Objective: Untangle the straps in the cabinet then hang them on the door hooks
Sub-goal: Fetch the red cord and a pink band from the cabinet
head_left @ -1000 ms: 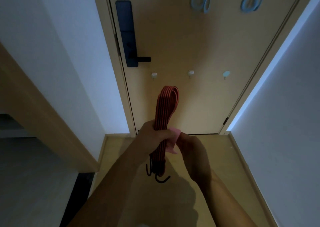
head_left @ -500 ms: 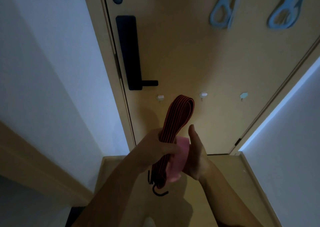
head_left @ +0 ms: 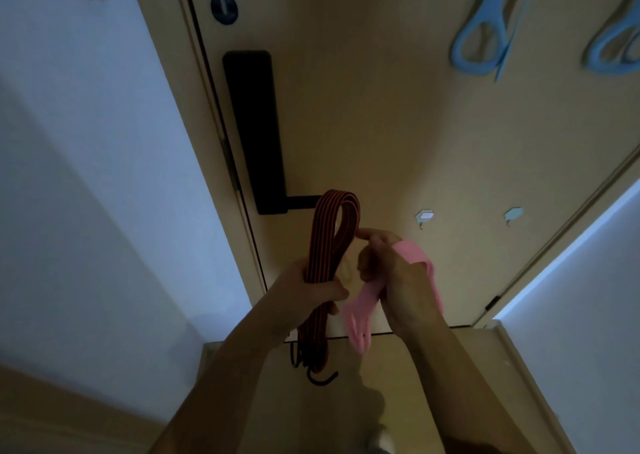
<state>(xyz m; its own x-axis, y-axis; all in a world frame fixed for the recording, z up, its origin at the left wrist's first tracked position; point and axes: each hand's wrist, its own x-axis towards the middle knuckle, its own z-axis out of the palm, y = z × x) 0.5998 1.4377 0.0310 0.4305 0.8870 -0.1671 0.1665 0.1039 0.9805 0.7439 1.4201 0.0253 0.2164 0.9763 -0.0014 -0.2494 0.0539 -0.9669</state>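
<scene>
My left hand (head_left: 311, 289) grips a folded bundle of red-and-black striped bungee straps (head_left: 329, 235); its loop stands up in front of the door and its black end hooks (head_left: 320, 377) dangle below my wrist. My right hand (head_left: 388, 266) holds a pink strap (head_left: 360, 310) that wraps over the back of the hand and hangs down below it. The right fingertips touch the loop of the red bundle. Two small white door hooks (head_left: 424, 216) (head_left: 512, 214) sit bare on the wooden door (head_left: 381, 124) just right of my hands.
Two light blue straps (head_left: 481, 43) (head_left: 616, 50) hang high on the door at the right, and a dark strap (head_left: 223, 5) hangs at top centre. A black lock plate with lever handle (head_left: 256, 135) is at the door's left edge. White walls flank the narrow entry.
The camera moved closer to the door and tilted up. My right hand rose and turned, drawing the pink strap away from the red bundle, so it now drapes over that hand.
</scene>
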